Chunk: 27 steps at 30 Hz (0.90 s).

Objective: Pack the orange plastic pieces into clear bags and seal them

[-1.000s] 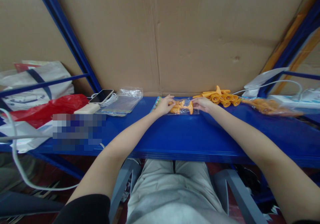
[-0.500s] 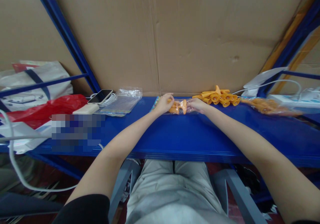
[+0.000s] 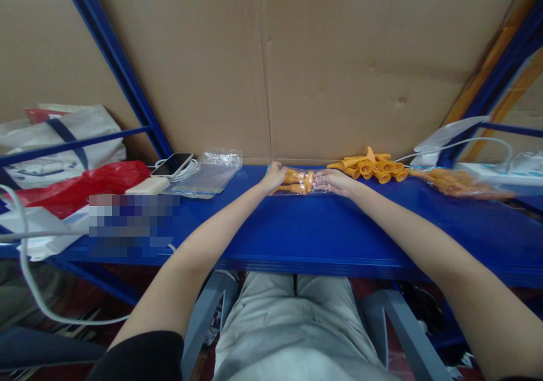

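Note:
A clear plastic bag (image 3: 292, 192) with several orange trumpet-shaped plastic pieces (image 3: 296, 184) inside lies across the middle of the blue table. My left hand (image 3: 274, 178) is closed on the bag's left end, thumb uppermost. At the other end, my right hand (image 3: 338, 183) has its fingers stretched out, flat against the shiny plastic; whether some fingertips are under the film is unclear. Just beyond my right hand is a loose pile of similar orange pieces (image 3: 373, 167). Farther right rests another clear bag of orange pieces (image 3: 458, 183).
Flat clear bags (image 3: 207, 174) are stacked left of my hands, beside a phone (image 3: 173, 165) and coiled white cable. A red plastic bag (image 3: 93, 185) and a cloth bag (image 3: 63, 143) lie farther left. Cardboard (image 3: 339, 75) stands behind the blue table (image 3: 297, 231).
My left hand has shifted slightly left and closed on the bag's end. The orange pieces inside now lie flatter and more lengthwise. My right hand's fingers have stretched out over the plastic.

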Available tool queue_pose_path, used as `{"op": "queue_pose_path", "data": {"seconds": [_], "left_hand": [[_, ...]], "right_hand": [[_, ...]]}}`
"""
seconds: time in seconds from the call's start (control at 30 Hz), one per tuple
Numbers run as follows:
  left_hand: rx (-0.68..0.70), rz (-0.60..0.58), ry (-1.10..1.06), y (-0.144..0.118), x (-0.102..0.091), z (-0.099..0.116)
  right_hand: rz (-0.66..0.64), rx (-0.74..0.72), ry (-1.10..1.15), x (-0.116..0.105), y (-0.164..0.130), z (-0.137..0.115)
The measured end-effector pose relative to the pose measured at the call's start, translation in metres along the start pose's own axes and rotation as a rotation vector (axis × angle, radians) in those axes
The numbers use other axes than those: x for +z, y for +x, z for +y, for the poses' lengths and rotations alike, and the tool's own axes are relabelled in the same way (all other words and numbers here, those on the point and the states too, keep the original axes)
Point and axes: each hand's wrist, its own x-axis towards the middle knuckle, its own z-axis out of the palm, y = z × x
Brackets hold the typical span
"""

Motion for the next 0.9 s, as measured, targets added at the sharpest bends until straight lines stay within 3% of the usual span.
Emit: {"op": "queue_pose_path", "data": {"seconds": [0.1, 0.3, 0.43, 0.5, 0.6, 0.73, 0.8, 0.9], "left_hand": [[0.002, -0.026, 0.14, -0.004, -0.004, 0.005], [0.233, -0.12, 0.471, -0.009, -0.006, 0.007], [0.376, -0.075, 0.578, -0.013, -0.009, 0.009], [0.428, -0.051, 0.628, -0.014, -0.013, 0.012], [0.434, -0.047, 0.711, -0.017, -0.019, 0.017], [0.353, -0.069, 0.822, -0.024, -0.024, 0.026], [0.34, -0.083, 0.866, -0.027, -0.025, 0.03], [0.338, -0.09, 0.932, -0.03, -0.027, 0.035]], "right_hand": [[0.019, 0.003, -0.016, -0.002, 0.0, 0.001], [0.0, -0.017, -0.093, -0.007, 0.001, 0.004], [-0.006, -0.035, -0.157, -0.008, 0.004, 0.005], [0.062, -0.088, -0.233, -0.009, 0.007, 0.004], [0.255, -0.237, -0.505, -0.016, 0.011, -0.001], [0.505, -0.375, -1.112, -0.036, 0.007, -0.005], [0.584, -0.371, -1.394, -0.044, 0.002, -0.005], [0.582, -0.282, -1.646, -0.051, -0.003, -0.002]]}}
